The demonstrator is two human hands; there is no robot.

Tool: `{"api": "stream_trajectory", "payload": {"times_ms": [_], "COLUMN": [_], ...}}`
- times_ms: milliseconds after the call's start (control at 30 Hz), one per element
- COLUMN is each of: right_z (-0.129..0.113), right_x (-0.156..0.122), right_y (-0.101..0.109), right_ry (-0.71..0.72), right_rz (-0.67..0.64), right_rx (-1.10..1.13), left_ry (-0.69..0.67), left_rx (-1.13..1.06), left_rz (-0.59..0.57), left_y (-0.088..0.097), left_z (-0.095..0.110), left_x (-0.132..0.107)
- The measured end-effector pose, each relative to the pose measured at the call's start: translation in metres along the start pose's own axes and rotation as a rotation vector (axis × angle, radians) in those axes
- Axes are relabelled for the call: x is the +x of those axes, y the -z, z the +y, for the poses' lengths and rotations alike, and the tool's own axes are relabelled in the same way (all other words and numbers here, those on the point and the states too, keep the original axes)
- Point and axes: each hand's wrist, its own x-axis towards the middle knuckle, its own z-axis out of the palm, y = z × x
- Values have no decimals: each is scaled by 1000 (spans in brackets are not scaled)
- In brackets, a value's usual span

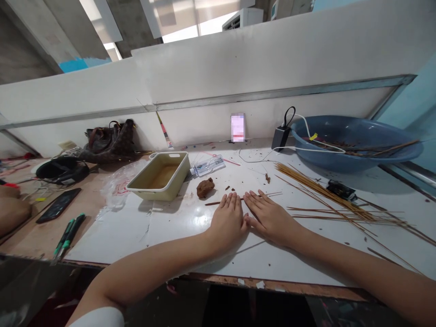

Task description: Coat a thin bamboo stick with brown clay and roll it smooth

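Observation:
My left hand (pixel 230 221) lies flat, fingers stretched out, over a thin stick coated in brown paste (pixel 211 204). Beside it my right hand (pixel 269 217) is also flat on the same stick, and the two thumbs meet. The coated end sticks out left of my left fingers; a thin bare stick end (pixel 275 194) shows past my right fingers. The middle is hidden under both hands. Just beyond my left hand sits a lump of brown clay-like paste (pixel 205 187), with small crumbs around it.
A bundle of thin sticks (pixel 316 188) lies right, several loose. Behind it stands a blue basin (pixel 361 159) with brown sticks inside. Left are a beige tub (pixel 155 194), a clear plastic packet (pixel 208 166), a dark phone (pixel 58 205) and green-black cutters (pixel 69 236). A lit phone (pixel 237 127) leans on the partition.

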Motion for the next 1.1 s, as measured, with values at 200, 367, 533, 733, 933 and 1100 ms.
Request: {"api": "stream_trajectory", "payload": {"times_ms": [200, 367, 533, 733, 933, 1100], "right_z": [-7, -9, -4, -2, -6, 6], "right_x": [0, 0, 2, 8, 4, 11], "right_y": [5, -1, -7, -2, 1, 1], "right_ry": [28, 26, -30, -39, 13, 8], "right_rz": [64, 34, -44, -71, -26, -91], "right_rx": [-19, 26, 78, 59, -6, 35], "left_ry": [-16, -40, -1, 31, 17, 106], "left_rx": [10, 27, -10, -33, 28, 1], "left_rz": [-9, -19, -11, -24, -18, -58], "left_y": [-1, -2, -4, 0, -5, -2], "left_z": [3, 3, 2, 0, 4, 1], "left_x": [-7, -10, -7, -5, -14, -3]}}
